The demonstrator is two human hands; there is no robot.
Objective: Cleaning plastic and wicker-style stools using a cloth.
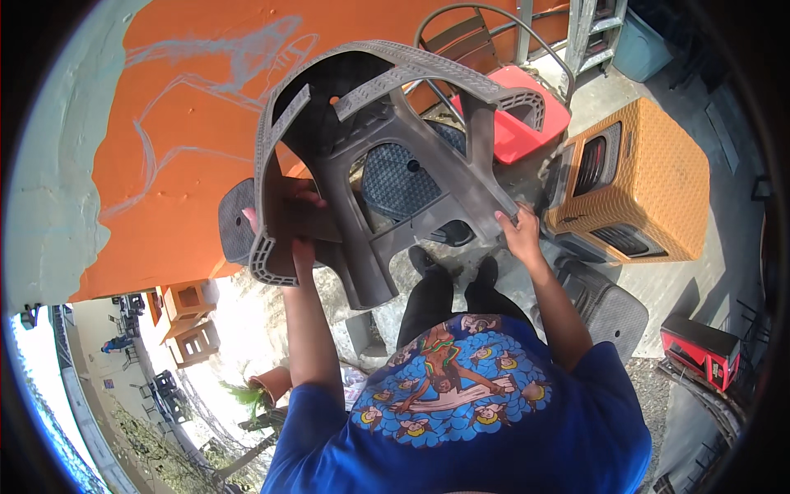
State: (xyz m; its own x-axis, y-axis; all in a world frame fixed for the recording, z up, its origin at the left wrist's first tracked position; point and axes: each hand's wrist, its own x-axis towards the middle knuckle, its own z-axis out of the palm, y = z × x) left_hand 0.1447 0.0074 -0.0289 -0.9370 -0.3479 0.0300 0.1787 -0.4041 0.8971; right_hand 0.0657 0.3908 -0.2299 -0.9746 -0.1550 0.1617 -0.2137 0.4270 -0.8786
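A dark grey-brown plastic armchair (366,267) is held up in front of me, tilted, with its curved, ribbed armrest and back edge toward the far side. My left hand (303,250) is closed on its left part, below the armrest; the chair hides some of the fingers. At the chair's right edge my right hand (520,232) grips a leg or lower rim. Through the chair's openings shows a dark grey woven-pattern stool top (401,179). Another dark grey seat (237,221) appears just left of the chair, partly covered by it.
Tan woven-pattern stools (671,185) stand at the right, with a dark grey stool (613,317) nearer me. Behind are a red seat (527,115), a ladder (597,37) and a blue bin (642,49). An orange wall (189,115) bounds the left; a potted plant (271,383) sits lower left.
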